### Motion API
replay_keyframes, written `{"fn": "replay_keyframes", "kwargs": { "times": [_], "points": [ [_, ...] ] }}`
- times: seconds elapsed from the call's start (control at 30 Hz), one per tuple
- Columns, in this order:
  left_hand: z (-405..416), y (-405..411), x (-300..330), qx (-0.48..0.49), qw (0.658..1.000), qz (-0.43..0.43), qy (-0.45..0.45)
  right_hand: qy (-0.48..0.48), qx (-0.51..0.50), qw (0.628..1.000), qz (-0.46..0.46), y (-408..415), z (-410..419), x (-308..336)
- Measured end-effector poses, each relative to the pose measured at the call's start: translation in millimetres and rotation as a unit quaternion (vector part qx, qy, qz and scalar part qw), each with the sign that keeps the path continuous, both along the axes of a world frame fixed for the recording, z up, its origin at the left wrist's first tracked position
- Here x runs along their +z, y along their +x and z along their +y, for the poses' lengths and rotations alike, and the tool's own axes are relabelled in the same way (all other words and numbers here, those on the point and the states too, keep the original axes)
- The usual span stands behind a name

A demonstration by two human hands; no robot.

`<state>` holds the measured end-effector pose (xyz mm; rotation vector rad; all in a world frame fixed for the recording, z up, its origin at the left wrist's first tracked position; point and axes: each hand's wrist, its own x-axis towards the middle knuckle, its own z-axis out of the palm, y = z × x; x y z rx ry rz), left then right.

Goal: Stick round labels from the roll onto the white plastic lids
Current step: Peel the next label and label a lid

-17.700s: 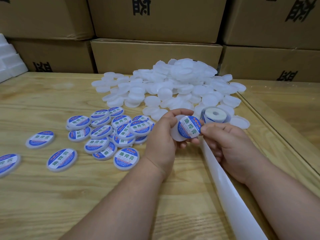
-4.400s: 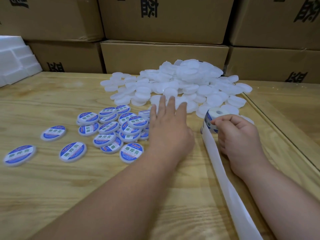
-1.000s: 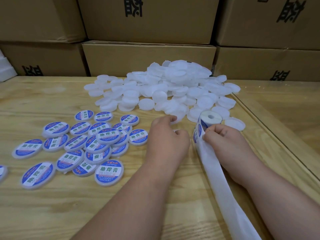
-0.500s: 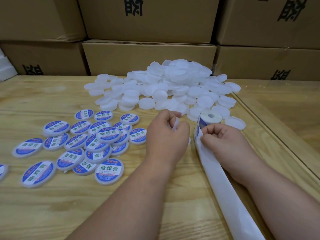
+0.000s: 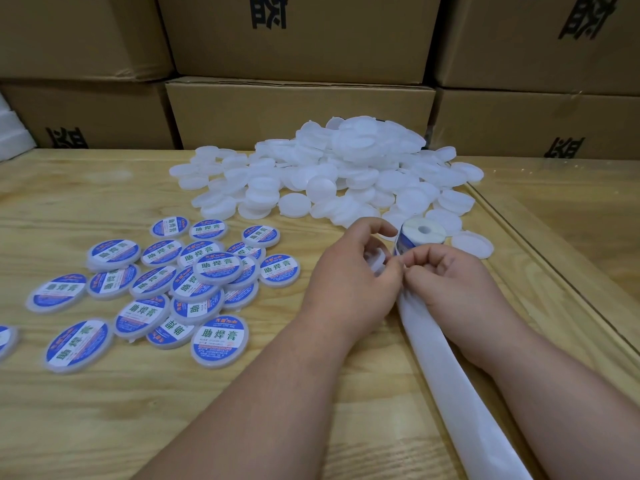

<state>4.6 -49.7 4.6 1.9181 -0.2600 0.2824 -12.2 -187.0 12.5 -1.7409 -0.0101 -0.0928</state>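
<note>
My left hand grips a bare white lid on edge between its fingers and thumb, close to the label roll. My right hand pinches the label strip just below the roll, fingers curled; the label itself is mostly hidden by my fingers. Both hands touch at the fingertips. A long white backing strip trails from the roll toward me. A big heap of unlabelled white lids lies behind the hands.
Several labelled lids with blue and white stickers lie scattered on the left of the wooden table. Stacked cardboard boxes wall off the far edge. A glass-topped surface adjoins on the right.
My left hand has lifted the bare lid and brought it right, up against my right hand at the roll. The right hand stays pinching the strip.
</note>
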Motion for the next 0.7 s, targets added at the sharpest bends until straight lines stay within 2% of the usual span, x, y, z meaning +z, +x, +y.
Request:
{"fn": "replay_keyframes", "kwargs": {
  "times": [0.33, 0.7],
  "points": [
    [-0.3, 1.2, -1.3, 0.033, 0.999, 0.003, 0.013, -0.026, -0.014, 1.0, -0.006, 0.0, -0.9, -1.6],
    [3.6, 4.4, 2.3, 0.156, 0.986, -0.009, -0.063, -0.018, -0.029, 0.999, -0.013, -2.7, 0.2, 2.4]
  ]
}}
